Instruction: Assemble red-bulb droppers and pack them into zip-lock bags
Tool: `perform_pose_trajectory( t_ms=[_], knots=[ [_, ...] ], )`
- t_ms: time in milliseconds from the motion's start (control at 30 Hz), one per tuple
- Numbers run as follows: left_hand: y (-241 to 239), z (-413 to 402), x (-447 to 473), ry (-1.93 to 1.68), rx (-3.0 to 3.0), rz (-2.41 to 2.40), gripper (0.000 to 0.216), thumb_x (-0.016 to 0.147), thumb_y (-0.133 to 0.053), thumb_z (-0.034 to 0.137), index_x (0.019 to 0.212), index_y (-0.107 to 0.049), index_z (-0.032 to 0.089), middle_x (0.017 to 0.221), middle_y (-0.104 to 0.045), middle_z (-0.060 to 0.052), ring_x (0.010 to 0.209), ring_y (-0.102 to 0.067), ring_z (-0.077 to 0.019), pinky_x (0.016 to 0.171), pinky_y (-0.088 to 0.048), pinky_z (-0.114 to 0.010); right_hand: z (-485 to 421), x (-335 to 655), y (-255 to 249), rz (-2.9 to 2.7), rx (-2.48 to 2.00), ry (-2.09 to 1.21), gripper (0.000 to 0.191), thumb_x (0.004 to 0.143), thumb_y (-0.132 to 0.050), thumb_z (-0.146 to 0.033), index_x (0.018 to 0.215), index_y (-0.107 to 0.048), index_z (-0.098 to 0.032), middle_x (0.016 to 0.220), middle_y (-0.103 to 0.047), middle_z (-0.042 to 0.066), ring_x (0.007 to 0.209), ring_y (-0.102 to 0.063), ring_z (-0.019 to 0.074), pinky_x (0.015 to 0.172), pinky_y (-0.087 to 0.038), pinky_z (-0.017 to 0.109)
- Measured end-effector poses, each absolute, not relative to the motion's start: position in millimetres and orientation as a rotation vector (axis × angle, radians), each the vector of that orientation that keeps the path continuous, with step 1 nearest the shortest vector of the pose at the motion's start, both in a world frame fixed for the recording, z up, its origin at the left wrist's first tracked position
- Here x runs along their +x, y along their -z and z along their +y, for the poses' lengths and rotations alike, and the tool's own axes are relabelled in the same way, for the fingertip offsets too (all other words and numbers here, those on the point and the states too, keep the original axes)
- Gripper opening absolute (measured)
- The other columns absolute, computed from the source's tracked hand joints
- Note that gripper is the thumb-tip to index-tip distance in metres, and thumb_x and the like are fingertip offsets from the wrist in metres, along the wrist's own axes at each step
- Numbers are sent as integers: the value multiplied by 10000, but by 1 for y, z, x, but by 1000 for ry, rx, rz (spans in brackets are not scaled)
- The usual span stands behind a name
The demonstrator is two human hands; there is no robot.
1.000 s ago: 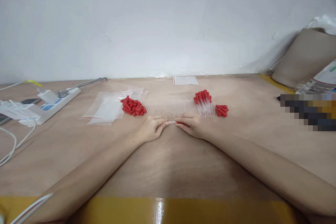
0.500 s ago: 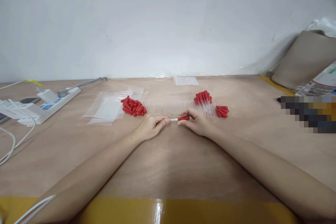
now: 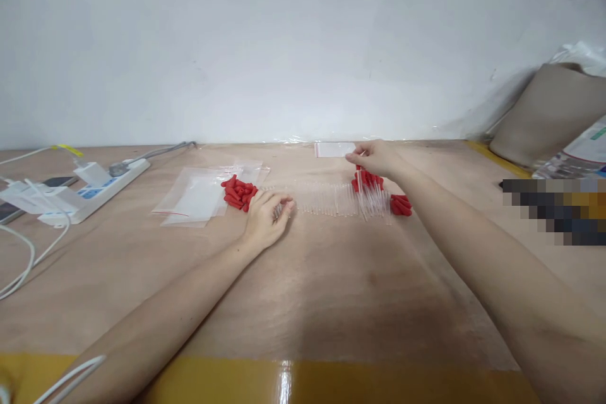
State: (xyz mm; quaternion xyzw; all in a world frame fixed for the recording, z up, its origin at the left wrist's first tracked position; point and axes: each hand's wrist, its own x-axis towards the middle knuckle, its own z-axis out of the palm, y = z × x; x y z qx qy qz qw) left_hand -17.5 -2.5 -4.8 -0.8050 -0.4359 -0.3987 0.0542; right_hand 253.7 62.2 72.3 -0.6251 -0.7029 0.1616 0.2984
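My right hand (image 3: 376, 158) pinches a dropper (image 3: 358, 175) by its red rubber bulb, the clear tube pointing down. It hangs over a cluster of red-bulbed droppers (image 3: 372, 182). My left hand (image 3: 269, 218) rests at the left end of a row of clear thin tubes (image 3: 322, 199), its thumb and forefinger drawn together. Whatever may be between those fingertips is too small to make out. Behind this hand lies a heap of loose red rubber bulbs (image 3: 237, 192), partly covered by it. A smaller group of red bulbs (image 3: 401, 205) sits right of the droppers.
Clear zip bags (image 3: 189, 196) lie left of the bulbs, and another small bag (image 3: 331, 149) lies by the wall. A white power strip (image 3: 113, 186) with chargers and cables occupies the left. A grey-brown container (image 3: 544, 113) and a plastic-wrapped pack stand at the right.
My right hand has moved up and right, carrying the dropper to the cluster. The left hand has let go of the dropper's tube and shifted left to the clear tubes.
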Motion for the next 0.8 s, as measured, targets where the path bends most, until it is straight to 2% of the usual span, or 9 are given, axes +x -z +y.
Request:
perform_pose_trajectory(
  t_ms=[133,267,367,433,533,633,733,800],
  knots=[
    [4,-4,-19,1115,-2372,-1424,176,808,-504,307,846,-630,190,850,-616,-41,832,-498,-193,766,-366,-342,70,233,-53,-2100,-1898,-210,261,730,-568,-417,704,-630,-165,701,-647,76,670,-592,194,603,-432,287],
    [2,-7,-18,1036,-2251,-1493,199,790,-514,343,836,-645,200,858,-583,-54,808,-457,-208,740,-354,-351,65,223,-44,-2102,-2022,11,332,732,-555,-431,863,-636,-138,914,-636,143,858,-585,265,674,-441,343],
    [1,-10,-18,967,-2189,-1482,199,787,-507,349,823,-645,210,880,-572,-60,812,-446,-217,733,-336,-362,56,237,-51,-2007,-2021,51,392,746,-523,-453,990,-601,-155,972,-627,125,890,-572,257,688,-438,340],
    [-2,-10,-18,896,-2147,-1509,194,763,-526,354,831,-636,209,909,-567,-68,833,-442,-235,731,-324,-380,48,258,-58,-1942,-2033,31,380,742,-517,-470,967,-605,-176,947,-635,101,862,-574,244,668,-436,327],
    [-9,-7,-18,804,-2098,-1580,208,741,-532,367,824,-622,198,947,-553,-85,876,-438,-265,747,-311,-411,36,299,-66,-1898,-2127,-75,348,701,-552,-507,808,-625,-184,868,-641,93,782,-576,239,610,-431,322],
    [-18,2,-14,724,-2108,-1619,235,746,-504,389,750,-627,189,1019,-528,-107,955,-424,-296,771,-308,-436,27,336,-64,-1850,-2224,-324,318,680,-589,-502,684,-597,-184,763,-633,78,696,-574,213,580,-441,318],
    [-25,18,-5,585,-2125,-1696,297,733,-488,410,665,-640,164,1114,-497,-145,1033,-389,-339,790,-304,-468,25,353,-56,-1721,-2227,-641,315,654,-634,-483,687,-585,-174,743,-620,78,631,-568,178,540,-467,296],
    [-26,29,2,461,-2104,-1782,328,720,-480,409,680,-656,135,1129,-493,-178,1042,-381,-366,795,-300,-490,25,355,-50,-1673,-2187,-820,309,635,-664,-456,709,-591,-165,751,-622,84,601,-566,157,506,-476,274]
  ],
)
